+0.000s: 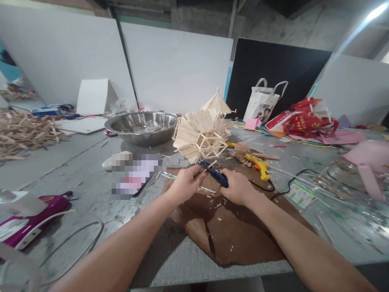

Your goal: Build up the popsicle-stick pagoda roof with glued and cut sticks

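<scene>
My right hand (238,186) is closed around a long, narrow, dark blue hand tool (217,175) that looks like a cutter. The tool's far end reaches to the fingers of my left hand (188,184). Those fingers pinch a thin wooden stick (213,165), which crosses the tool near its tip; the exact contact is too small to make out. Below both hands lies a brown sheet (243,235), its near left corner curled up, with small cut stick pieces (219,219) scattered over it. Just beyond my hands stands a model built of thin wooden sticks (202,129), with a pointed roof.
A metal basin (141,134) and a blurred-out phone (136,176) are on the left, near a stick pile (27,136) and a purple power strip (36,219). To the right are a yellow glue gun (259,165), a pink-lidded jug (343,174) and a red bag (300,119).
</scene>
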`<control>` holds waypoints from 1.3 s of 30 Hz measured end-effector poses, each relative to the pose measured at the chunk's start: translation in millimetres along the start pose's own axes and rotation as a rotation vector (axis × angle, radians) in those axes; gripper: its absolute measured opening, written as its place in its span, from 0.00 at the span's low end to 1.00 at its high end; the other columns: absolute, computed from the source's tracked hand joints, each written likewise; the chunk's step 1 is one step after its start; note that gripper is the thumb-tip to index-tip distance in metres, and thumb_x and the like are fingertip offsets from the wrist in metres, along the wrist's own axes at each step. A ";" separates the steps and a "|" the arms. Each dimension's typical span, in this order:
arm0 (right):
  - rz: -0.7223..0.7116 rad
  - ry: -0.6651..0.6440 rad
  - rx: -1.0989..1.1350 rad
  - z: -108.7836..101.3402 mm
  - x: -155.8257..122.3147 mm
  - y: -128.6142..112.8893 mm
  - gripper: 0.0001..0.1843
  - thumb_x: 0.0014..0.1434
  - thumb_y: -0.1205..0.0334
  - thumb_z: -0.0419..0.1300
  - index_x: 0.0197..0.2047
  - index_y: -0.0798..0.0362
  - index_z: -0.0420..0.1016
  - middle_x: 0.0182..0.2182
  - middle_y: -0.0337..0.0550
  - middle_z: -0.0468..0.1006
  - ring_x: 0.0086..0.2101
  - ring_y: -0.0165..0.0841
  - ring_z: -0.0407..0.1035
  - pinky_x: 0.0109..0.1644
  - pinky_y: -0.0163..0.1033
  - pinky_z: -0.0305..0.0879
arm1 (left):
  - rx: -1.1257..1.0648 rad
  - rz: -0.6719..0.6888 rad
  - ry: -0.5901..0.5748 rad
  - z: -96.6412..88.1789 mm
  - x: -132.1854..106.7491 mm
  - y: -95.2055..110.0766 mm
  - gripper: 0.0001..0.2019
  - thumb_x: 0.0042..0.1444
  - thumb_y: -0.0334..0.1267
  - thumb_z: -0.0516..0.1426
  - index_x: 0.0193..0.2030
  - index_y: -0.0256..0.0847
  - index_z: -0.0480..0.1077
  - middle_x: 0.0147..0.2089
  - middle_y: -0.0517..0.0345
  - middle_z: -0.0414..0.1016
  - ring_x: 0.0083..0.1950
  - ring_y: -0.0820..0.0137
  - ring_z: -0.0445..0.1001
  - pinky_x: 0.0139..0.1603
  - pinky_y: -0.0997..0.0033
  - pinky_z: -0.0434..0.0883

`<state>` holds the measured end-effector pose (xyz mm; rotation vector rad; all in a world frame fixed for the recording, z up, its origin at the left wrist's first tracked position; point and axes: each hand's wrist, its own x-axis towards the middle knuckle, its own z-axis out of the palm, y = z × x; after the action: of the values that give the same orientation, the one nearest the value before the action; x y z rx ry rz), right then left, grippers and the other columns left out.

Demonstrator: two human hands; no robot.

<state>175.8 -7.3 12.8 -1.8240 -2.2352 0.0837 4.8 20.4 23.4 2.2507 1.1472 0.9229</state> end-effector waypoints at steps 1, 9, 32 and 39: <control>-0.001 0.002 0.009 -0.5 -0.2 0.2 0.15 0.46 0.60 0.50 0.39 0.52 0.62 0.31 0.44 0.74 0.31 0.36 0.67 0.30 0.35 0.51 | 0.012 0.009 0.003 0.4 -0.4 -0.5 0.11 0.51 0.38 0.48 0.22 0.36 0.62 0.17 0.65 0.60 0.20 0.79 0.57 0.22 0.80 0.54; -0.041 0.022 0.091 -2.5 -1.8 3.5 0.23 0.44 0.62 0.51 0.47 0.53 0.58 0.38 0.46 0.72 0.38 0.39 0.66 0.36 0.38 0.55 | -0.054 0.015 -0.048 2.4 -0.5 -5.4 0.14 0.52 0.39 0.46 0.19 0.36 0.62 0.18 0.64 0.60 0.22 0.79 0.58 0.24 0.80 0.55; -0.123 0.031 0.143 4.2 2.4 9.6 0.28 0.42 0.68 0.50 0.50 0.57 0.54 0.44 0.49 0.67 0.43 0.38 0.61 0.44 0.40 0.54 | -0.281 -0.048 -0.189 5.0 1.9 -12.0 0.16 0.53 0.43 0.45 0.24 0.34 0.65 0.15 0.66 0.56 0.16 0.81 0.52 0.17 0.81 0.51; -0.165 0.024 0.138 6.3 3.5 10.8 0.31 0.41 0.68 0.51 0.51 0.58 0.53 0.45 0.50 0.65 0.43 0.39 0.60 0.45 0.41 0.54 | -0.019 0.114 -0.017 6.1 2.1 -21.4 0.10 0.51 0.33 0.47 0.25 0.36 0.67 0.22 0.60 0.67 0.25 0.77 0.63 0.27 0.79 0.58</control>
<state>184.0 -0.9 5.1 -1.5576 -2.2920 0.1797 -1.2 33.4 6.3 2.3238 1.0075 0.9519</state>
